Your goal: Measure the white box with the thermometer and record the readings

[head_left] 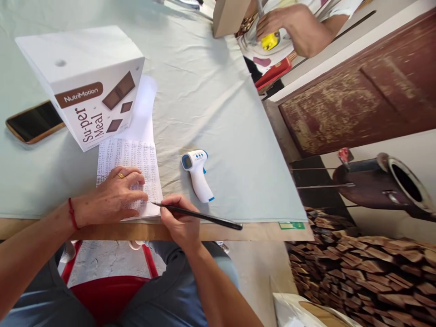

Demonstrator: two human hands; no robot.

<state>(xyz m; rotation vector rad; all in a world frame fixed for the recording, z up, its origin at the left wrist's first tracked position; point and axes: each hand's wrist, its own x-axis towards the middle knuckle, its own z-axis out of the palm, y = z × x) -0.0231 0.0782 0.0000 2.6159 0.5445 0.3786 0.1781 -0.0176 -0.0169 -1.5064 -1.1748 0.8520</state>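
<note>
A sheet of paper [127, 152] covered in rows of small handwriting lies at the table's near edge, its far end curling up behind a white box. My left hand [114, 193] rests on the sheet with fingers spread, a ring and a red wrist string on it. In my right hand [180, 220] is a black pen [211, 220], its tip at the lower right of the writing. The white NutriMotion box [102, 91] stands over the sheet's far part. Right of the paper lies a white and blue infrared thermometer [197, 175].
A phone [36, 121] lies left of the box. Across the table [238, 159], a co-worker's hand [277, 22] is near a yellow tape measure [270, 41], beside a cardboard box [230, 18]. Stacked firewood [368, 277] and a dark metal stove [381, 181] stand at the right.
</note>
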